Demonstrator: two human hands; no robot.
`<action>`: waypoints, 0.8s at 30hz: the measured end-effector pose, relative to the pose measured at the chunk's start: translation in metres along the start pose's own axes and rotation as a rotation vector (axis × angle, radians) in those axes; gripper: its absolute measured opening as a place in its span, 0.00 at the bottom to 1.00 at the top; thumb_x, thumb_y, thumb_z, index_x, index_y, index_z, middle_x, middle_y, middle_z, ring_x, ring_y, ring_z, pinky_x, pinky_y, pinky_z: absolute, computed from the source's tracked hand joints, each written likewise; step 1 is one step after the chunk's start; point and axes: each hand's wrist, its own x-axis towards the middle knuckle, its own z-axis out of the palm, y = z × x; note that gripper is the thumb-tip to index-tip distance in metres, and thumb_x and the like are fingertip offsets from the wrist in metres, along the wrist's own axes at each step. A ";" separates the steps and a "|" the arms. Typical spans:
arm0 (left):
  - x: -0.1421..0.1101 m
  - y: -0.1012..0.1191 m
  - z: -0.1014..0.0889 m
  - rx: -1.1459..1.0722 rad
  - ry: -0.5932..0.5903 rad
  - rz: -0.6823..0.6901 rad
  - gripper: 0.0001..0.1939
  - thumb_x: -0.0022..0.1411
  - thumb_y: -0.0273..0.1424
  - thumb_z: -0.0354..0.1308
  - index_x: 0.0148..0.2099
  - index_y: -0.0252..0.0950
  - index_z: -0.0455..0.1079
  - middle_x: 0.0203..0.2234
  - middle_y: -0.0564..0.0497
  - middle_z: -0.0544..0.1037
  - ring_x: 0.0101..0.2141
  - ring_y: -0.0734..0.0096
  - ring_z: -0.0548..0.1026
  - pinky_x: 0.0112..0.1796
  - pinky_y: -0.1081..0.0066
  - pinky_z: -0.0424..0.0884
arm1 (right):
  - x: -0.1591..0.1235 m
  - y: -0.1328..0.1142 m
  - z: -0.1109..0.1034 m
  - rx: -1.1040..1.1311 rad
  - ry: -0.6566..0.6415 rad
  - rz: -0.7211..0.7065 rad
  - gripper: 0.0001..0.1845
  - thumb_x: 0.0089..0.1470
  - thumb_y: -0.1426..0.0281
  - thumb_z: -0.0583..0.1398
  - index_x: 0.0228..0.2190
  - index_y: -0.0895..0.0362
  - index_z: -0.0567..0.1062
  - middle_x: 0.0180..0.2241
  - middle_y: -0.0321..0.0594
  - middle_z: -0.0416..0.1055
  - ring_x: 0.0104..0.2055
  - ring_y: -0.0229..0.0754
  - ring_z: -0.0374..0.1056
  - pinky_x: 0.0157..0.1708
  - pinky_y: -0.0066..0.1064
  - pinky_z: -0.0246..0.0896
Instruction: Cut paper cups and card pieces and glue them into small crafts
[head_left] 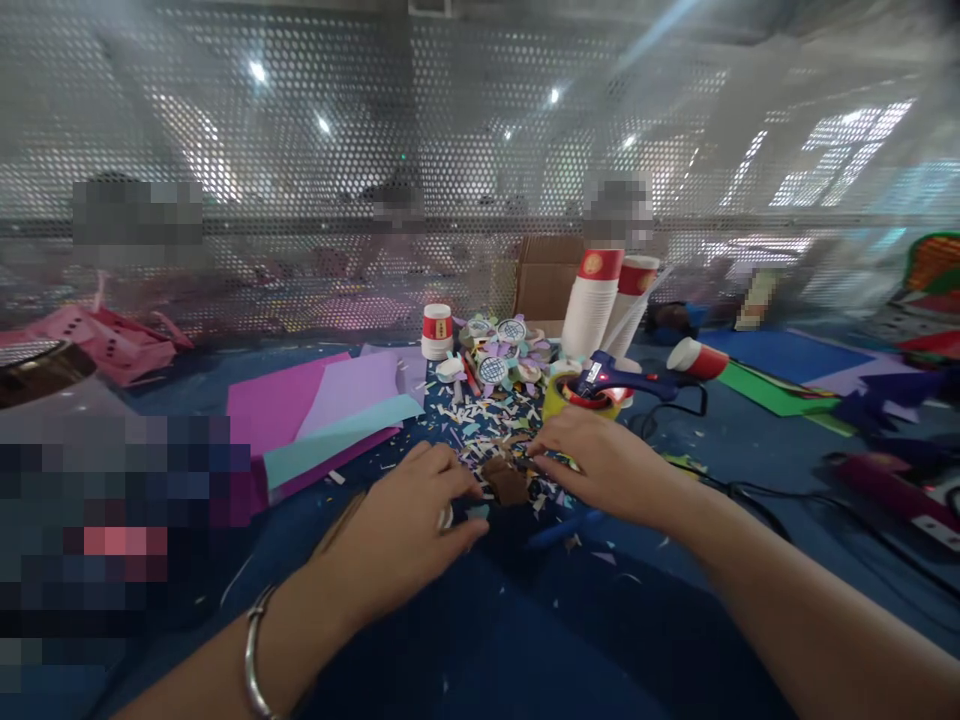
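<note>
My left hand (409, 520) hovers low over the blue tabletop, its fingers bent and the thumb held apart, with nothing visible in the grasp. Just beyond its fingertips lies a brown piece of paper or card (507, 483); whether they touch it I cannot tell. On the other side of that piece is my right hand (600, 462), thumb and fingers apart, also holding nothing I can see. Small paper scraps (480, 425) are strewn between and beyond both hands. Below the right hand lies a blue pen-like object (566, 528), blurred.
Behind the scraps are paper flower-like pieces (495, 370) and tall stacks of paper cups (592, 305). A blue glue gun (626, 380) rests on a yellow tape roll (555, 398), its cord trailing right. Coloured paper sheets (330, 405) lie left. A perforated metal screen (465, 150) stands behind.
</note>
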 end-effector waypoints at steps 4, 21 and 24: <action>-0.002 0.001 0.002 0.039 -0.102 0.064 0.03 0.61 0.31 0.59 0.35 0.40 0.74 0.36 0.51 0.73 0.42 0.58 0.67 0.42 0.60 0.63 | -0.001 0.002 -0.001 -0.001 0.023 0.010 0.09 0.59 0.73 0.56 0.33 0.60 0.78 0.32 0.45 0.75 0.39 0.47 0.69 0.40 0.38 0.63; -0.002 0.021 0.013 0.136 -0.073 0.161 0.03 0.62 0.30 0.56 0.38 0.41 0.72 0.37 0.51 0.74 0.42 0.57 0.66 0.41 0.58 0.60 | -0.001 0.002 0.004 0.017 0.042 -0.037 0.10 0.59 0.72 0.56 0.30 0.59 0.76 0.32 0.45 0.75 0.37 0.47 0.69 0.38 0.38 0.63; -0.001 0.024 0.017 0.134 -0.025 0.146 0.04 0.62 0.28 0.55 0.35 0.39 0.70 0.35 0.50 0.75 0.40 0.58 0.68 0.40 0.59 0.62 | -0.001 0.001 0.005 0.015 0.050 -0.040 0.09 0.59 0.72 0.56 0.31 0.58 0.77 0.32 0.44 0.76 0.37 0.46 0.70 0.39 0.37 0.64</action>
